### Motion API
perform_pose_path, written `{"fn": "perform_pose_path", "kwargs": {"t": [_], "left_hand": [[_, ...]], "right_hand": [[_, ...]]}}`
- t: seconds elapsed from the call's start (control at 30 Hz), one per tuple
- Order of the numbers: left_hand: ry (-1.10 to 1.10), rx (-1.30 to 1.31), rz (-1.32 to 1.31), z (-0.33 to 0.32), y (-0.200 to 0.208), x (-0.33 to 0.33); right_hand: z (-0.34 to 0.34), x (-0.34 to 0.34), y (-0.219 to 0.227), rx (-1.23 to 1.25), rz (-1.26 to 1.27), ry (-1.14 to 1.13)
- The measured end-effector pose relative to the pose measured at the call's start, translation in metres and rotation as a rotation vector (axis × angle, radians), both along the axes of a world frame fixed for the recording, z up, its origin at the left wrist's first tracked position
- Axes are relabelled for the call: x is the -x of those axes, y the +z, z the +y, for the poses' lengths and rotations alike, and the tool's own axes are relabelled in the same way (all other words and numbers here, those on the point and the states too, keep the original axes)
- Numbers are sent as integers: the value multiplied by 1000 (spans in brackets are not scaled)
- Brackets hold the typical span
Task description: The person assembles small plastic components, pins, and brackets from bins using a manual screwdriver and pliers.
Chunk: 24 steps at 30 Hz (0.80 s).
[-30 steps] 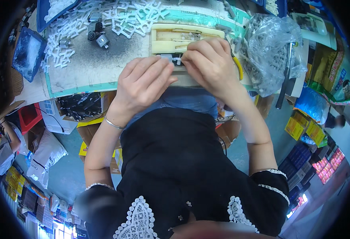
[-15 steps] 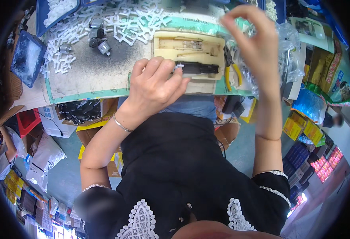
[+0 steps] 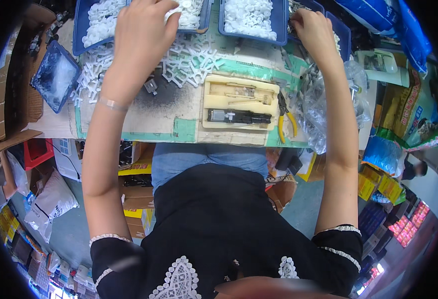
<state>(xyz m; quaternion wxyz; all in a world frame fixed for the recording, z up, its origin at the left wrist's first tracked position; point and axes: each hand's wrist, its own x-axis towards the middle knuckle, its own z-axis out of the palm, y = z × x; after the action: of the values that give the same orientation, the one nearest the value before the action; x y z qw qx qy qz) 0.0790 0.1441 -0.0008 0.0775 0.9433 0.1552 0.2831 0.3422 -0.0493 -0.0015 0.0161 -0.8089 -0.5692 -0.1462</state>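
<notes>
My left hand (image 3: pixel 146 32) reaches over a blue bin (image 3: pixel 206 17) of small white plastic parts, thumb and forefinger apart above them; its other fingers are hidden. At the far right, my right hand (image 3: pixel 318 35) dips its bent fingers into a blue bin of thin metal pieces (image 3: pixel 293 7). Those fingers look pinched together, and anything between them is too small to make out. Nearer me lies a cream fixture tray (image 3: pixel 211 92) with shaped hollows. In its front hollow sits a black elongated housing (image 3: pixel 254 117) with a silver motor (image 3: pixel 221 115) at its left end.
Yellow-handled pliers (image 3: pixel 287 124) lie right of the tray. Branched white plastic parts (image 3: pixel 191 62) are heaped beyond it, beside a loose motor (image 3: pixel 150 86). A bin of white discs (image 3: pixel 249 20) stands between my hands. Clear plastic bags (image 3: pixel 358 99) crowd the right side.
My left hand has left the black housing and moved up to the far bins, uncovering the silver motor. My right hand has moved farther away, to the metal pieces. The view has shifted.
</notes>
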Motion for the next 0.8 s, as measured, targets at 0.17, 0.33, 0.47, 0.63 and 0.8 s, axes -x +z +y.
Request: {"fn": "perform_pose_path", "kwargs": {"t": [0.17,0.33,0.47,0.63,0.8], "left_hand": [[22,-216,141,10,-4,-37],[-46,-444,243,25,-12,-42],[-10,-292,82,14,-8,-36],[-60,333,-263,-25,-2,-17],[-105,718,-306,-67,8,-2]], "right_hand": [[-8,10,11,-24,107,-39],[-6,3,17,211,177,-91],[-3,0,12,239,132,-120],[-9,-9,2,7,157,58],[-6,-9,-1,29,122,22]]}}
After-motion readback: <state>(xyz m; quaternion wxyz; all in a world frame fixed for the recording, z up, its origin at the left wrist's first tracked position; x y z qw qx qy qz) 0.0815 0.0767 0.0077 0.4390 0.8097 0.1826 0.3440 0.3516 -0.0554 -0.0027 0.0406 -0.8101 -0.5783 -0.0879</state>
